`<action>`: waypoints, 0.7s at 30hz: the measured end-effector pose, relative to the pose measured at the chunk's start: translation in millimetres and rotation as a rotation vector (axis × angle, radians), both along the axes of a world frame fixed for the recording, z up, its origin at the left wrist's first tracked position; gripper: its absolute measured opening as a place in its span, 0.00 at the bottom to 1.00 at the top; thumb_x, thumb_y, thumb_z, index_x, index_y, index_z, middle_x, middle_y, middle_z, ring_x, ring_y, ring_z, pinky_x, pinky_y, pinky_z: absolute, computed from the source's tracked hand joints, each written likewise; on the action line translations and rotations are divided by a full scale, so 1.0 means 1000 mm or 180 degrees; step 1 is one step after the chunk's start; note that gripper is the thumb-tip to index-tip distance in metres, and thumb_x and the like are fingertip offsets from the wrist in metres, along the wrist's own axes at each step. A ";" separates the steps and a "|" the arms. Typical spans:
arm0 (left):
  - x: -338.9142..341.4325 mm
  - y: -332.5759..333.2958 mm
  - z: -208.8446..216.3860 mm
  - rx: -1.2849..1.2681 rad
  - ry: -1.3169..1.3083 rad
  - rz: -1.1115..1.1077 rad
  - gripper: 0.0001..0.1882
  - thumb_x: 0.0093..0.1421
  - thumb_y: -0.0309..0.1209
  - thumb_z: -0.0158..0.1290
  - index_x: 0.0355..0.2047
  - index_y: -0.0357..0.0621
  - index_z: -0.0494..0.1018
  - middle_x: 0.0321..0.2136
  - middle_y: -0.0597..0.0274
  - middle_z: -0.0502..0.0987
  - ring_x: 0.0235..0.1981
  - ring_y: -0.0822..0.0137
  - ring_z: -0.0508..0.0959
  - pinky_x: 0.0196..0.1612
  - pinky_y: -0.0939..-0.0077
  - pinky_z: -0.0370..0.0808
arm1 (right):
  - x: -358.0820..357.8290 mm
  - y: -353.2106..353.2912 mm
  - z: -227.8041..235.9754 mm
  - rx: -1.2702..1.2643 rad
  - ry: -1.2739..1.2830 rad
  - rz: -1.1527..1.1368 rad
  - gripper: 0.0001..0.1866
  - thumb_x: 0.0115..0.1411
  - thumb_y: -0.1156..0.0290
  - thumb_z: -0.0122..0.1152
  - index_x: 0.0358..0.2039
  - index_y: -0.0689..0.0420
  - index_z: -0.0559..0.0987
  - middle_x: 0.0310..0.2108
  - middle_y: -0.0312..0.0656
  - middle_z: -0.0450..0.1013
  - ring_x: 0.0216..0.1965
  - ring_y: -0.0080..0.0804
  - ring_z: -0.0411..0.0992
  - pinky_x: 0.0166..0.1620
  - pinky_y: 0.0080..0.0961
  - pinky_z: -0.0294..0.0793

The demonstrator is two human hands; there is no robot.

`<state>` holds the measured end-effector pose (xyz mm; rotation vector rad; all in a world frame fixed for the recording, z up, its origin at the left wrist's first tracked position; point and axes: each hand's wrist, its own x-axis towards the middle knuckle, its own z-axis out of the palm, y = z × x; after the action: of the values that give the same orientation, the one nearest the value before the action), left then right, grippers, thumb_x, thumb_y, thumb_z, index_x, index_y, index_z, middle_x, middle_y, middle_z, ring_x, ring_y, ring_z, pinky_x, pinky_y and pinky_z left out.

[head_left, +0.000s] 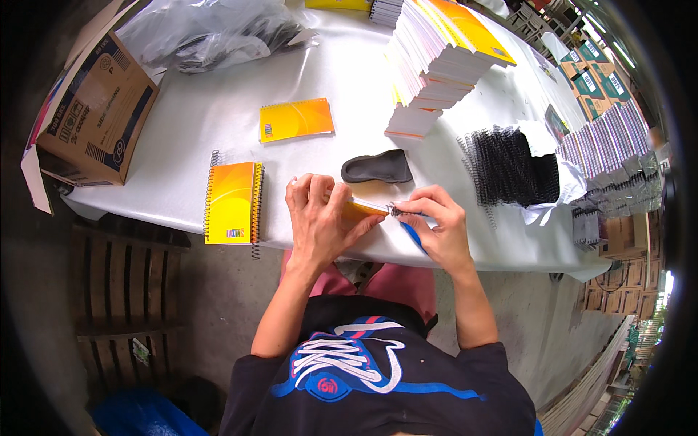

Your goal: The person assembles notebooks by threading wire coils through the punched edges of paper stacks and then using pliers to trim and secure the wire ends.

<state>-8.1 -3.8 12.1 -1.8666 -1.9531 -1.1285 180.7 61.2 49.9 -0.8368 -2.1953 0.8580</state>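
Note:
My left hand (318, 218) is closed around a yellow notebook (366, 208), tilted so that its edge shows. At the notebook's right end, my right hand (438, 225) is closed on a small tool with a blue handle (413, 235). Its dark tip meets the notebook's corner, where a bit of dark wire seems to show; the fingers partly hide this spot. Just beyond the hands lies a dark grey shoe-sole-shaped piece (376, 167). Left of my left hand, a pile of yellow-orange spiral notebooks (231, 203) sits at the table edge, black coils sticking out.
One yellow-orange notebook (297, 119) lies farther back. A tall stack of notebooks (440, 65) rises behind my right hand. Black spiral coils (509, 167) are heaped at right. A cardboard box (102, 109) and clear plastic bags (211, 36) occupy the left of the white-covered table (182, 138).

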 end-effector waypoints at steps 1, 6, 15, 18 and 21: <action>0.000 -0.001 0.001 -0.0027 0.0003 -0.0006 0.28 0.38 0.52 0.66 0.29 0.45 0.69 0.34 0.58 0.66 0.43 0.54 0.62 0.48 0.58 0.60 | 0.001 0.003 0.000 0.0221 0.0017 0.0085 0.09 0.51 0.78 0.63 0.35 0.63 0.80 0.34 0.45 0.75 0.32 0.29 0.74 0.35 0.23 0.73; -0.004 -0.006 0.005 -0.0217 -0.0025 -0.0074 0.29 0.37 0.52 0.66 0.28 0.44 0.69 0.35 0.58 0.66 0.44 0.54 0.62 0.48 0.57 0.61 | 0.010 0.033 0.013 -0.1237 -0.0434 0.1096 0.08 0.53 0.76 0.61 0.35 0.62 0.80 0.37 0.45 0.75 0.35 0.31 0.74 0.41 0.25 0.73; -0.006 -0.007 0.002 -0.0054 -0.0174 -0.0262 0.28 0.40 0.52 0.64 0.30 0.41 0.71 0.46 0.52 0.63 0.52 0.50 0.60 0.53 0.53 0.59 | -0.031 0.089 -0.040 0.0993 -0.0583 0.0555 0.16 0.51 0.78 0.56 0.43 0.55 0.78 0.37 0.45 0.75 0.45 0.41 0.73 0.50 0.32 0.70; -0.009 -0.010 0.003 -0.0050 -0.0204 -0.0255 0.28 0.40 0.51 0.65 0.29 0.40 0.71 0.48 0.51 0.62 0.54 0.49 0.59 0.53 0.52 0.59 | -0.022 0.089 -0.028 -0.1163 0.0570 0.0366 0.13 0.49 0.84 0.54 0.37 0.62 0.79 0.33 0.48 0.78 0.34 0.33 0.77 0.37 0.26 0.75; -0.009 -0.008 -0.003 0.0062 -0.0318 -0.0282 0.27 0.37 0.48 0.66 0.27 0.40 0.69 0.48 0.51 0.62 0.54 0.48 0.59 0.54 0.52 0.59 | -0.006 0.073 -0.023 -0.2112 0.1892 0.1969 0.13 0.45 0.86 0.57 0.33 0.63 0.81 0.31 0.45 0.78 0.32 0.26 0.76 0.36 0.21 0.74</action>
<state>-16.8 -11.6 8.8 -1.9392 -1.9201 -1.2853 175.1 134.0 26.7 -0.0899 -1.6256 1.9142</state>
